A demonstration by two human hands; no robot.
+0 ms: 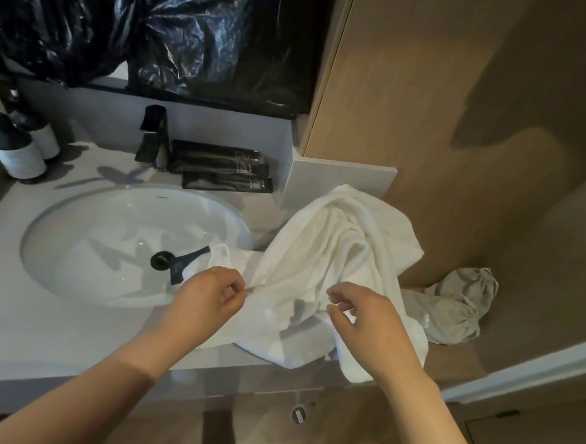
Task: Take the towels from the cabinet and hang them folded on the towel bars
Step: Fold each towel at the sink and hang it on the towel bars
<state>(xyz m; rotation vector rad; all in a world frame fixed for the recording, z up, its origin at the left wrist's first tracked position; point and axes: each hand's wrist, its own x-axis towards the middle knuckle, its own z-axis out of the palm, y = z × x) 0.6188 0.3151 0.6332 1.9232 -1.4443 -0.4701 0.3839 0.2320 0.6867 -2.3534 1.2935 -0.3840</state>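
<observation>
Left hand (212,295) and right hand (364,319) each pinch the crumpled white towel (337,244), 1 end lying in the sink (109,231).

towel (337,244): white soft cloth | sink (98,229): glossy | bag (145,6): shiny plastic

Glossy white, unpatterned: sink basin (121,233). Plain white: towel (336,251) at basin's right rim. Black: drain stopper (161,260) inside basin; faucet (153,138) behind basin. Black with small pale lettering: sachets (223,168) behind basin, toward right. White bodies, dark pumps: pump bottles (21,156) left of basin. Pale grey: countertop (1,310) around basin. Grey: drawstring pouches (458,305) far right of basin. Glossy black: plastic sheeting (145,6) above basin.
</observation>
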